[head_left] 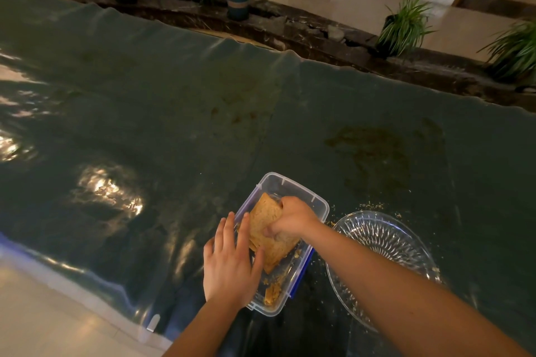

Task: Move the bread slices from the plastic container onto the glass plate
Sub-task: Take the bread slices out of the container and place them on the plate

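Note:
A clear plastic container (301, 194) with blue clips sits near the table's front edge. A stack of brown bread slices (265, 219) stands tilted inside it. My right hand (293, 219) grips the stack from the right, thumb low on the front slice. My left hand (232, 261) lies flat, fingers apart, on the container's left rim and touches the stack's left side. Broken bread bits (272, 293) lie in the container's near end. The cut-glass plate (385, 238) stands just right of the container, under my right forearm, holding only crumbs.
A dark green glossy sheet (174, 113) covers the table, with stains and scattered crumbs (371, 206) near the plate. The sheet's front edge (87, 293) runs at lower left over a pale floor. Potted plants (237, 0) stand beyond the far edge.

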`<control>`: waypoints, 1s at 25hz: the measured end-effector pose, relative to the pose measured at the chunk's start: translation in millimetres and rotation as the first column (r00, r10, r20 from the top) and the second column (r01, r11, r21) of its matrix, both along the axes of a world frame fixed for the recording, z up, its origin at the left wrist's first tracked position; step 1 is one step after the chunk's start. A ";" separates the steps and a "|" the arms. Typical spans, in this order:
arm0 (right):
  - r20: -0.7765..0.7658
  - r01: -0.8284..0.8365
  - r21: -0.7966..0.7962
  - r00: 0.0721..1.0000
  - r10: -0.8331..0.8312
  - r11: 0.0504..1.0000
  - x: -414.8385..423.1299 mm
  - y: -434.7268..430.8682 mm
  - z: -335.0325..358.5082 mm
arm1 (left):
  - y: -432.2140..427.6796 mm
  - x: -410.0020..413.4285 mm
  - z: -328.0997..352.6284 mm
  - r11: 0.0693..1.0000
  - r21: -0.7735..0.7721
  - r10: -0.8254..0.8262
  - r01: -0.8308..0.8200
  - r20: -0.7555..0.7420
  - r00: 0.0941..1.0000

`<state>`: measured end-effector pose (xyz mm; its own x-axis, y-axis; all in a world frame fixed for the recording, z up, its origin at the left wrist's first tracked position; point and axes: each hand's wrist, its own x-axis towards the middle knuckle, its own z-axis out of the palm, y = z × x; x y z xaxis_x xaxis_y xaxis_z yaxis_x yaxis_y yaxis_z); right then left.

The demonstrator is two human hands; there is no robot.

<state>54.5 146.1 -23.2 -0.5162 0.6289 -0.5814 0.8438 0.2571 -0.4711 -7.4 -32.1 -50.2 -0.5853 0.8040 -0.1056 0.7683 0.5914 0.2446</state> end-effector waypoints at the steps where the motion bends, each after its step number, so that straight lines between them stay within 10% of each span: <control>1: -0.029 0.018 -0.044 0.999 -0.019 0.999 1.6 -0.8 -0.5 | 0.0 0.3 0.0 1.000 0.001 0.001 -0.001 0.001 1.000; 8: -0.215 0.151 -0.246 0.955 -0.206 0.958 12.3 4.1 18.6 | -2.3 0.0 -1.2 0.999 0.035 0.010 -0.011 0.027 1.000; 18: -0.354 0.382 -0.672 0.586 -0.729 0.634 88.0 38.3 66.3 | -4.2 0.1 1.5 0.997 0.074 -0.006 0.001 0.064 0.998; 25: -0.428 0.453 -0.675 0.403 -0.809 0.583 200.9 61.0 65.8 | -1.6 3.0 4.8 0.998 0.063 0.009 -0.012 0.047 0.999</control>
